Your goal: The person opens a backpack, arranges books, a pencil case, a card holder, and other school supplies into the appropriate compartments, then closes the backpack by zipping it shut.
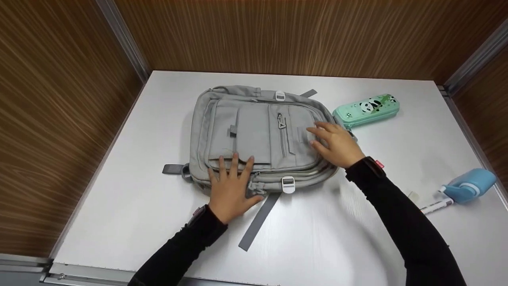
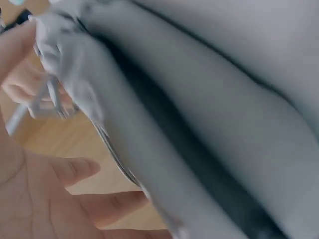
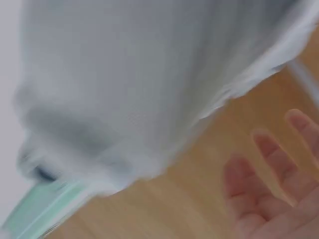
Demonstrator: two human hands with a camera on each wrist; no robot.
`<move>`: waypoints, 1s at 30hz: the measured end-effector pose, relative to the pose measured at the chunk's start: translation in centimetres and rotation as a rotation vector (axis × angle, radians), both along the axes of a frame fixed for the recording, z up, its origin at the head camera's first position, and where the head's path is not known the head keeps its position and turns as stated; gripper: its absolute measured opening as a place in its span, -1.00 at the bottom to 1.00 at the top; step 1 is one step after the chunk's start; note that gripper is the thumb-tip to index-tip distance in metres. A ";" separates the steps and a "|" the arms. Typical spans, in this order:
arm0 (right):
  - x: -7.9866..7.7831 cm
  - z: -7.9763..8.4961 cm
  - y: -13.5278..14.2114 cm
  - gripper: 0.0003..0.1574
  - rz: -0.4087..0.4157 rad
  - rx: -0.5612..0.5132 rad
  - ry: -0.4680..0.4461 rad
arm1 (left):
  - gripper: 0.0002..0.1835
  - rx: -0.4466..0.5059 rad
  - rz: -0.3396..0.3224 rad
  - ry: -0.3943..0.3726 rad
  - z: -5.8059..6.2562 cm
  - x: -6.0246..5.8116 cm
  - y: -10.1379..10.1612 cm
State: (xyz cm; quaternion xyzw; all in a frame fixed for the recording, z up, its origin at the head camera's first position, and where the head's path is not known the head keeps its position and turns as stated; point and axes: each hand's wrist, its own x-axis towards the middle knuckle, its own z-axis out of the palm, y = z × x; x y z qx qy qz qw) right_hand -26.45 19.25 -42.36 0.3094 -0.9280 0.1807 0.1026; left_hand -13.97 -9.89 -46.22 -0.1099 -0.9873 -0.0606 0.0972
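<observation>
A grey backpack (image 1: 254,129) lies flat on the white table, its front pocket and small zipper facing up. My left hand (image 1: 231,194) rests on its near left edge with fingers spread and thumb out. In the left wrist view, those fingers (image 2: 117,204) reach along the side of the bag, beside a dark fold. Over the bag's right end is my right hand (image 1: 336,143), its fingers loosely bent and holding nothing. The right wrist view is blurred; there the fingers (image 3: 279,164) appear apart from the fabric. Close behind this hand lies a green panda-print case (image 1: 367,111), touching or nearly touching the bag.
On the right side of the table are a blue bottle (image 1: 470,186), a white marker (image 1: 436,206) partly behind my right sleeve, and a small pale piece (image 1: 413,196). A loose grey strap (image 1: 260,222) extends toward me. Wood-grain panels (image 1: 278,35) enclose the table.
</observation>
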 end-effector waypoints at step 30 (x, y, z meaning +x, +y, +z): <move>7.9 -3.3 -1.5 -0.20 -0.051 0.192 -0.096 | -0.17 0.063 -0.048 -0.028 -0.1 -5.6 -6.6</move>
